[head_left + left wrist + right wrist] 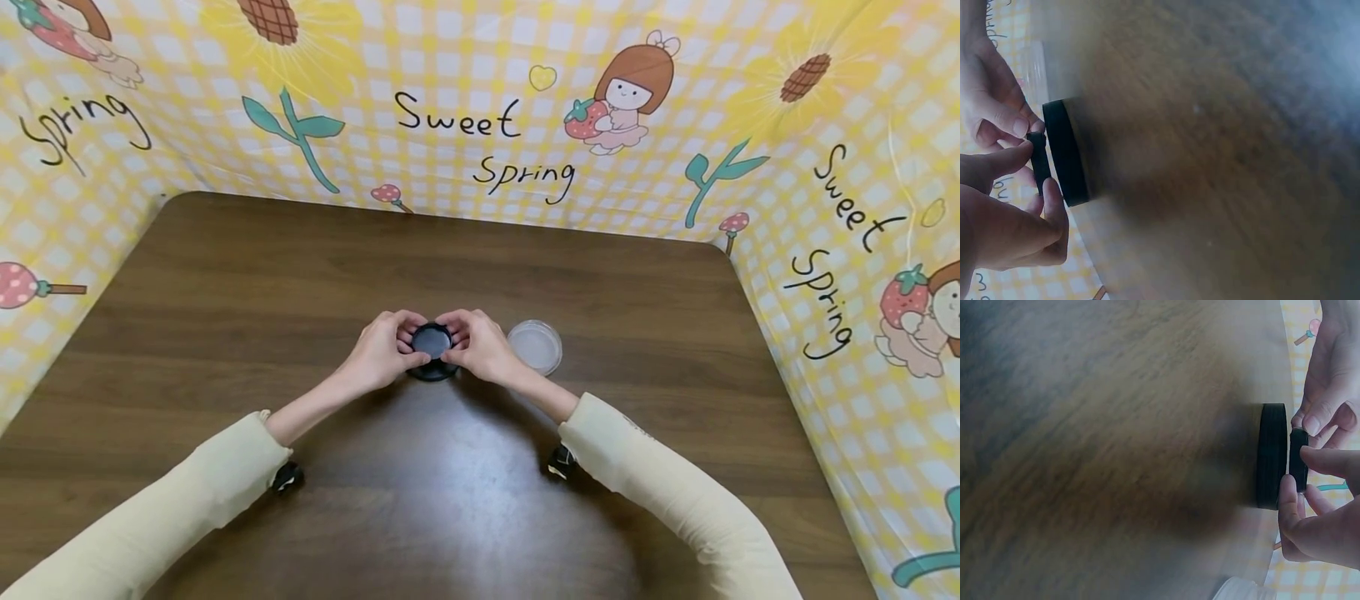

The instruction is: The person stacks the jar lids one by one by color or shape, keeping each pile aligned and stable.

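Observation:
Both hands hold a small, shallow black round piece [432, 341] with a greyish centre; its exact kind cannot be told. My left hand [382, 348] pinches its left side between thumb and fingers, while my right hand [483, 346] grips the right side the same way. Directly beneath, a wider black round piece [433, 374] rests on the table. In the right wrist view, a thin gap parts the small piece [1298, 461] from the wide piece [1272, 456]. Fingers hide part of both rims.
A clear round plastic lid or dish [535, 347] lies on the brown wooden table [337, 258], just right of the right hand. Yellow checked cloth [465, 75] with printed pictures stands along the back and both sides of the table.

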`<state>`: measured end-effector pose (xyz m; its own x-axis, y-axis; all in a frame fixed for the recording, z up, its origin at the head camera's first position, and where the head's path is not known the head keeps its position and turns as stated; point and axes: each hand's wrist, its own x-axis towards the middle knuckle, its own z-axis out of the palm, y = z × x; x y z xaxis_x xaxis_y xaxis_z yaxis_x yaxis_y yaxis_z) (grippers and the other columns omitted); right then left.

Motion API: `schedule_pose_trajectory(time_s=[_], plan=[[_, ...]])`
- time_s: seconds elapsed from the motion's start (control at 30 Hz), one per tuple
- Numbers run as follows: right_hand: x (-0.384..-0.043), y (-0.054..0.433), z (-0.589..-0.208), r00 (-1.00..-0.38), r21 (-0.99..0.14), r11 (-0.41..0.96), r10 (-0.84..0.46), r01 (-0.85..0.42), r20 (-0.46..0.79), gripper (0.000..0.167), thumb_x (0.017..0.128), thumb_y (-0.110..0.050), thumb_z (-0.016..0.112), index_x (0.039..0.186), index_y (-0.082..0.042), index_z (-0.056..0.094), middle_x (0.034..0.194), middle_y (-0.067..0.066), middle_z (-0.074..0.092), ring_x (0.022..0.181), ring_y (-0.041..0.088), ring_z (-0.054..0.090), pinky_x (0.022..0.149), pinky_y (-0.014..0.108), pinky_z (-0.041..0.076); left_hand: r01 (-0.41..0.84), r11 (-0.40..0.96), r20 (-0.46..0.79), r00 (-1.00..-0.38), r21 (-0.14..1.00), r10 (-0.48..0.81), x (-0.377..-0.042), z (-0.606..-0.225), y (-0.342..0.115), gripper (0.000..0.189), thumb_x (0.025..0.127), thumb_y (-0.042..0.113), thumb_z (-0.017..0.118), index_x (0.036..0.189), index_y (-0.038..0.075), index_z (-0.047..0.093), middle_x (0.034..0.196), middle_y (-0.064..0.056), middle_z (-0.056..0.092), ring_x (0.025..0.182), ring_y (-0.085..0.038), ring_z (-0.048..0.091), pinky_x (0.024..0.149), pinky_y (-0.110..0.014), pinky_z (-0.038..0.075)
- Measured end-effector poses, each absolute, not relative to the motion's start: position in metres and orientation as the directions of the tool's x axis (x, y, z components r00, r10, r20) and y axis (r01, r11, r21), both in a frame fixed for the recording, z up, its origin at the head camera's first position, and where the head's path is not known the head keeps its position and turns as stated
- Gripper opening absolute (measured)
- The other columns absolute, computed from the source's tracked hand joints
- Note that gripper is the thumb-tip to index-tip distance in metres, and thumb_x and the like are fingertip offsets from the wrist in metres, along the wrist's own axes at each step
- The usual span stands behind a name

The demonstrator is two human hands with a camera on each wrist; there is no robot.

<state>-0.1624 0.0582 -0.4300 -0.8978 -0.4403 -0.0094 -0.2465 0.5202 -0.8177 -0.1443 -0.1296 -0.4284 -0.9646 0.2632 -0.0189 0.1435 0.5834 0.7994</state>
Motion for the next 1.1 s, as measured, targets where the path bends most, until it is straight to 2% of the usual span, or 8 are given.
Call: schedule_pose_trajectory(time_s=[0.3,0.77,1.1], plan=[[-0.160,0.054,-0.431,-0.895,-0.801,0.545,-0.446,-0.249,-0.024,0.046,0.077,0.004,0.077,0.120,0.001,0.062,0.106,0.015,0.055,0.090,0.022,0.061,0.080,0.025,0.053,0.131,0.576,-0.020,-0.968,0.807,0.249,-0.142,-0.434,-0.131,0.046,0.075,-0.002,0.079,0.117,-0.008,0.059,0.104,-0.021,0.053,0.090,-0.029,0.058,0.082,-0.039,0.053],[-0.165,0.057,-0.430,-0.892,-0.798,0.547,-0.452,-0.253,-0.027,0.042,0.076,0.009,0.074,0.116,0.003,0.064,0.103,0.016,0.055,0.088,0.022,0.063,0.077,0.021,0.052,0.205,0.593,0.063,-0.966,0.779,0.252,-0.144,-0.438,-0.126,0.045,0.072,-0.004,0.081,0.113,-0.008,0.062,0.099,-0.019,0.055,0.088,-0.027,0.055,0.078,-0.037,0.052],[-0.166,0.057,-0.431,-0.880,-0.786,0.556,-0.473,-0.270,-0.032,0.041,0.077,0.008,0.074,0.116,0.003,0.064,0.102,0.014,0.054,0.088,0.021,0.062,0.077,0.021,0.052,0.206,0.614,0.052,-0.964,0.762,0.259,-0.144,-0.441,-0.128,0.045,0.072,-0.004,0.081,0.114,-0.007,0.063,0.100,-0.019,0.056,0.088,-0.027,0.056,0.079,-0.038,0.051]])
